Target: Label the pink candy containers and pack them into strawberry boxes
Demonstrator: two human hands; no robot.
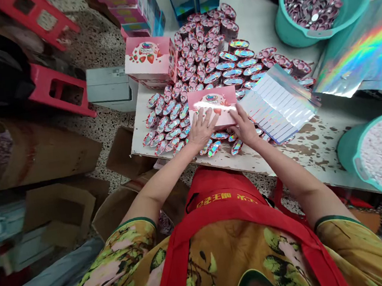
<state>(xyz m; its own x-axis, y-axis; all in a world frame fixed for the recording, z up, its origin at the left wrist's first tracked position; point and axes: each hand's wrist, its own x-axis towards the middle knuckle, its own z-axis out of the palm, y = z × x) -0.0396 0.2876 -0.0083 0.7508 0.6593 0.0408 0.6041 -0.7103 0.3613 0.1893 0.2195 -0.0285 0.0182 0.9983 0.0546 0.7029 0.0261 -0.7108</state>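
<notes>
A pink cardboard box (218, 97) with strawberry pictures and a shiny top sits among the packs near the table's front edge. My left hand (200, 131) lies on its front left part, fingers spread flat over the lid. At the box's front right corner, my right hand (244, 125) grips the edge, fingers on top and the thumb at the front side. Around the box stand many small packs with shiny oval tops (171, 124), in close rows. Just right of my right hand, a clear-covered sheet with pale strips (273, 105) lies over some packs.
Another pink box (149, 60) stands at the table's left edge, with stacked cartons (125, 7) behind. A teal bucket (284, 27) holds small pink-silver pieces; another teal bucket (348, 149) holds white pieces. Rainbow film (361, 52) lies at right. Open cardboard boxes (122, 153) and red stools (62, 91) are at left.
</notes>
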